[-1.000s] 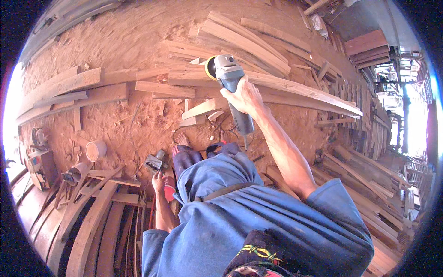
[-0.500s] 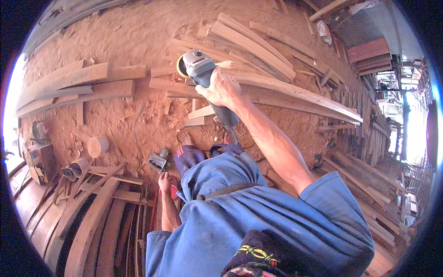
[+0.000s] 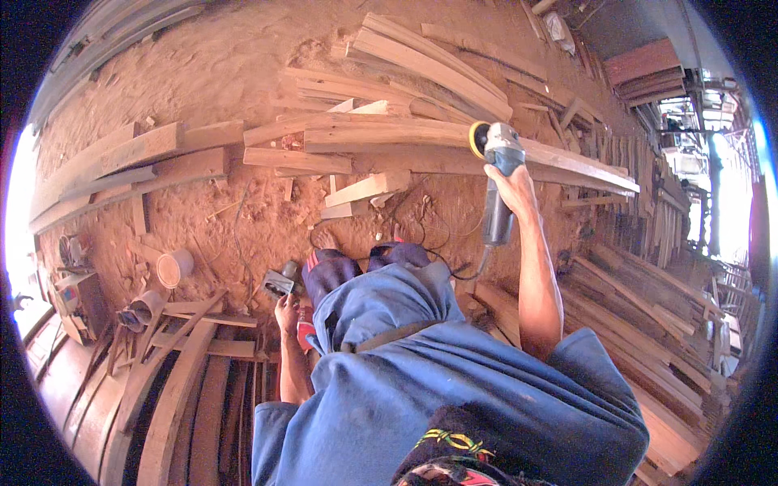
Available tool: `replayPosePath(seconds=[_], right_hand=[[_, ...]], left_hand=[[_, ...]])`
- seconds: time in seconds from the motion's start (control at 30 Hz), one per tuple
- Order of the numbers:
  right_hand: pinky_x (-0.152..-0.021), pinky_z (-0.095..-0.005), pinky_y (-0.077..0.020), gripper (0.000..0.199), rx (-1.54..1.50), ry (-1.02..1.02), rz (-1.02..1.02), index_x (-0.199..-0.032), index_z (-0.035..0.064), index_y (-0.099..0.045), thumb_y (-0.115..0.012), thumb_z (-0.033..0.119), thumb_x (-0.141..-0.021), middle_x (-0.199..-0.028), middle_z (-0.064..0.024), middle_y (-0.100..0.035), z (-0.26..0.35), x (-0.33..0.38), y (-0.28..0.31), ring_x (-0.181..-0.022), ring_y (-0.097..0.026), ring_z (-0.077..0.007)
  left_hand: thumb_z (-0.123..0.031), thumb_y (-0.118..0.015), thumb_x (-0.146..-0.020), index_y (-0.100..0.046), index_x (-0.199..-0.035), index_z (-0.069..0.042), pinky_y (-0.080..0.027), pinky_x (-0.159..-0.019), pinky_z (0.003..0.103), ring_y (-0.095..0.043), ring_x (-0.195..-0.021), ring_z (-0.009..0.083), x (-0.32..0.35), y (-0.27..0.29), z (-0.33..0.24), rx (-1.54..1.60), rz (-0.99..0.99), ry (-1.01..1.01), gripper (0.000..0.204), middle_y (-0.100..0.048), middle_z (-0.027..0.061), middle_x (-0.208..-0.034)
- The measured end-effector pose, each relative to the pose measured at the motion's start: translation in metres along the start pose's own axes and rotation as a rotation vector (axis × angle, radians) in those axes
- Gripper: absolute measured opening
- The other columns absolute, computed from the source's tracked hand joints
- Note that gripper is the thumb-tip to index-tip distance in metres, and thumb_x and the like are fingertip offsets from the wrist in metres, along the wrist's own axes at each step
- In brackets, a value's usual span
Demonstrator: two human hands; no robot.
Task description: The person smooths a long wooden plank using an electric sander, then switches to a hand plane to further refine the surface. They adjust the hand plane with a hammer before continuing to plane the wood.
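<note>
Clock directions run from the view's centre. At 8 o'clock the left hand (image 3: 286, 314) has fingers curled beside a grey tool (image 3: 279, 283); I cannot tell whether it grips it. At 2 o'clock the right hand (image 3: 517, 193) wraps 1 angle grinder (image 3: 497, 225), its disc (image 3: 479, 139) over a long plank (image 3: 381, 134). Farther, toward 12 o'clock, lie more boards (image 3: 429, 61).
</note>
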State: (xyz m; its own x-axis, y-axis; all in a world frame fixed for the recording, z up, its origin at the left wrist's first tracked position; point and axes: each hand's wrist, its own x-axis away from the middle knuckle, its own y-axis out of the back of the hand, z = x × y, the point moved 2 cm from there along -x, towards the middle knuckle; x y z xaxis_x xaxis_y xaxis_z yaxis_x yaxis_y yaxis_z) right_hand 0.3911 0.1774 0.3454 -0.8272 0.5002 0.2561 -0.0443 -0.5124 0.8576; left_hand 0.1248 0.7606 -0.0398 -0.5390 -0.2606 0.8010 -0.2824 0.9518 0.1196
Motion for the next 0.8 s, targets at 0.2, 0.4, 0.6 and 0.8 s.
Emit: replayPosePath(seconds=[0.2,0.4,0.6,0.8], right_hand=[[-0.096,-0.0532,-0.054,0.092,0.111,0.108,0.066,-0.129,-0.0163,-0.047,-0.077,0.057,-0.082,-0.111,-0.0381,-0.068,0.065,0.024,-0.046,-0.11,-0.067,-0.0515],[-0.093,-0.0565,-0.0551,0.09,0.178,0.287,0.137,-0.128,-0.0168,-0.047,-0.075,0.055,-0.082,-0.11,-0.0388,-0.068,0.153,0.049,-0.09,-0.106,-0.068,-0.0527],[-0.09,-0.056,-0.0565,0.072,0.192,0.423,0.252,-0.113,-0.0116,-0.063,-0.075,0.052,-0.082,-0.103,-0.0352,-0.071,0.234,0.066,-0.143,-0.098,-0.071,-0.0489],[-0.084,-0.0573,-0.056,0.064,0.066,0.531,0.271,-0.118,-0.0075,-0.054,-0.074,0.043,-0.085,-0.105,-0.0319,-0.07,0.25,0.094,-0.133,-0.098,-0.07,-0.0477]], left_hand=[[-0.031,-0.068,-0.101,-0.064,-0.126,0.008,-0.057,-0.077,0.033,-0.071,-0.087,0.0202,0.001,-0.011,-0.018,-0.001,0.033,-0.121,0.046,-0.073,0.0128,-0.105],[-0.029,-0.066,-0.101,-0.066,-0.123,0.005,-0.052,-0.064,0.028,-0.067,-0.078,0.0147,0.012,-0.003,-0.006,0.091,-0.005,-0.045,0.04,-0.072,0.0076,-0.098],[-0.028,-0.065,-0.1,-0.071,-0.108,0.001,-0.047,-0.054,0.026,-0.062,-0.067,0.0124,0.022,0.018,0.047,0.152,-0.083,0.104,0.031,-0.068,0.0055,-0.088],[-0.032,-0.068,-0.099,-0.065,-0.094,-0.003,-0.048,-0.046,0.029,-0.059,-0.055,0.015,0.021,0.038,0.059,-0.039,-0.053,-0.046,0.03,-0.064,0.0055,-0.079]])
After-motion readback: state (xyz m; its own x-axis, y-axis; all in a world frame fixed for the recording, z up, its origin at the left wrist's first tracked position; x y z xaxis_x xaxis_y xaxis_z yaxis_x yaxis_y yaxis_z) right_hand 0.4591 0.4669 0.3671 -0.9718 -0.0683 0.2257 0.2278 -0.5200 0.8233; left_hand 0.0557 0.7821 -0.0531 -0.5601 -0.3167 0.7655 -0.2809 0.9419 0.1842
